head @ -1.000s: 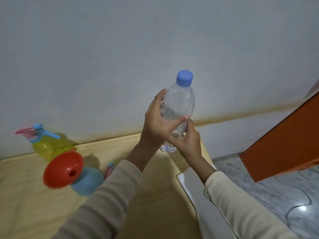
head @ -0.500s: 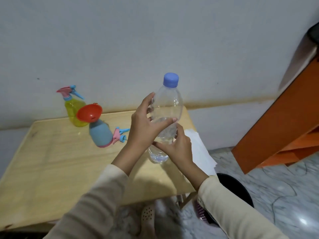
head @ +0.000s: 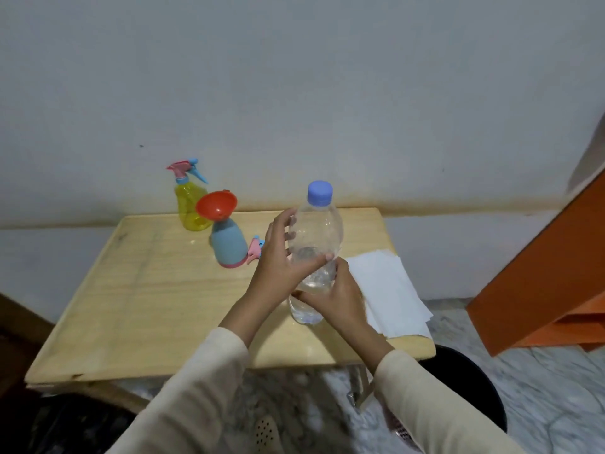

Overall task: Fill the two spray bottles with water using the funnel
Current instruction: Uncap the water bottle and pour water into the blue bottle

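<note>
A clear water bottle [head: 317, 229] with a blue cap stands upright over the table's right side, a little water in its lower part. My left hand [head: 281, 263] grips its middle from the left. My right hand [head: 337, 294] holds its lower part from the front right. A red funnel [head: 216, 205] sits in the neck of the blue spray bottle [head: 228, 245], whose pink and blue spray head [head: 256, 249] lies on the table beside it. Behind them stands the yellow spray bottle [head: 190, 208] with its spray head on.
The wooden table [head: 147, 296] stands against a pale wall. White paper sheets [head: 389, 286] lie on its right edge. An orange cabinet [head: 553, 273] is at the right, a black bin [head: 465, 388] below the table's right corner, and a marble floor.
The view has pulled back and down, showing the whole table. The bottle and both hands have come lower toward the tabletop, keeping the same hold.
</note>
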Tool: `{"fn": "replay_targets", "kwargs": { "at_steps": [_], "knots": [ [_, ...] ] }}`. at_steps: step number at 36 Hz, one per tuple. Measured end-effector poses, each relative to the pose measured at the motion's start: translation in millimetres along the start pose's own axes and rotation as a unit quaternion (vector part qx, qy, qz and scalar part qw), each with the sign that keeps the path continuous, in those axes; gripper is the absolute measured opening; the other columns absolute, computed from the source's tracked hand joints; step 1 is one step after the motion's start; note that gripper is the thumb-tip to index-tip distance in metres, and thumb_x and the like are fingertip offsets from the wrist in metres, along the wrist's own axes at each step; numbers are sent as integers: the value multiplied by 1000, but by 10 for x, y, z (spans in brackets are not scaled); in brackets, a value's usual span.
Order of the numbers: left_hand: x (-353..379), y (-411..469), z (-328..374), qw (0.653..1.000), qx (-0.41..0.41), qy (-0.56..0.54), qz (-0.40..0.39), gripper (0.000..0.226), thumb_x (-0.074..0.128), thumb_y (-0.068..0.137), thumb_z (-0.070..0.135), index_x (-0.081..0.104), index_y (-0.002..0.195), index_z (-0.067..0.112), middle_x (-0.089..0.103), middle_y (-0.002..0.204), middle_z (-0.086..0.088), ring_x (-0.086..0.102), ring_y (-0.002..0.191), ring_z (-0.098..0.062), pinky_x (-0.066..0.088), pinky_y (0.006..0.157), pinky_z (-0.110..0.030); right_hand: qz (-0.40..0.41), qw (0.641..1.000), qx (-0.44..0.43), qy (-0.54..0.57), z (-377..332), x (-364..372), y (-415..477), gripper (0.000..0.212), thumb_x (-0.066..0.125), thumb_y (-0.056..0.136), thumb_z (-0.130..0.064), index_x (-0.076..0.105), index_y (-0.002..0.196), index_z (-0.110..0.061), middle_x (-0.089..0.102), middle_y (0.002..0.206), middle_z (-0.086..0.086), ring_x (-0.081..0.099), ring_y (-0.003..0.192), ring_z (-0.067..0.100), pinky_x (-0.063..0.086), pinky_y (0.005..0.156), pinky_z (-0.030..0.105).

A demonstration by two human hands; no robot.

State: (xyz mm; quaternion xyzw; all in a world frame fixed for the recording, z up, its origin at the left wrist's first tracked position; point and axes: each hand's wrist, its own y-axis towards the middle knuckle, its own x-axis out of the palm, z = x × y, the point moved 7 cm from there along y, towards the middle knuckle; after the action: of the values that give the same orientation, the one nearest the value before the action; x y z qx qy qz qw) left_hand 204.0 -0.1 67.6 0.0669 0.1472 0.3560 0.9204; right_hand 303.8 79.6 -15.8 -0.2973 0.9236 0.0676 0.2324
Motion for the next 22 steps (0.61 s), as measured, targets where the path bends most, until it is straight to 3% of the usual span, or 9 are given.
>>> {"fn": "replay_targets", "kwargs": {
  "at_steps": [4, 8, 12, 16, 22],
  "knots": [
    [-66, 74, 109, 995, 31, 70, -61, 92, 78, 59, 54, 26, 135, 51, 38, 139, 8, 40, 128, -4, 39, 104, -28, -19, 997, -61, 42, -212, -153, 57, 92, 85, 50, -50, 36, 126, -28, 50, 123, -12, 52, 111, 5, 46, 86, 23],
    [-146, 219, 524, 994, 85, 21, -68, 70, 69, 78, 42, 33, 139, 44, 49, 138, 11, 42, 129, 3, 35, 105, -23, -56, 982, -145, 106, -669, -307, 174, 109, 89, 54, -36, 23, 140, -32, 33, 145, -12, 38, 130, 1, 36, 102, 18],
    [-102, 392, 778, 985, 75, 3, -158, 36, 58, 94, 18, 54, 129, 22, 60, 128, 4, 54, 120, -2, 42, 102, -26, -112, 974, -184, 69, -974, -318, 260, 94, 90, 55, -32, 31, 127, -46, 44, 132, -25, 41, 125, -4, 38, 102, 23],
    [-129, 493, 783, 977, 59, 32, -203, 32, 57, 94, 12, 57, 124, 22, 62, 124, 9, 56, 119, -3, 44, 103, -26, -114, 978, -164, 62, -935, -321, 296, 86, 82, 47, -50, 41, 121, -36, 50, 118, -25, 47, 115, -4, 41, 94, 26],
    [-161, 514, 828, 986, 70, 26, -152, 32, 68, 84, 4, 63, 112, 19, 69, 106, 1, 64, 102, -4, 48, 93, -18, -91, 981, -160, 65, -932, -320, 267, 84, 87, 55, -35, 40, 124, -31, 52, 118, -18, 48, 113, -1, 40, 91, 20]
  ]
}}
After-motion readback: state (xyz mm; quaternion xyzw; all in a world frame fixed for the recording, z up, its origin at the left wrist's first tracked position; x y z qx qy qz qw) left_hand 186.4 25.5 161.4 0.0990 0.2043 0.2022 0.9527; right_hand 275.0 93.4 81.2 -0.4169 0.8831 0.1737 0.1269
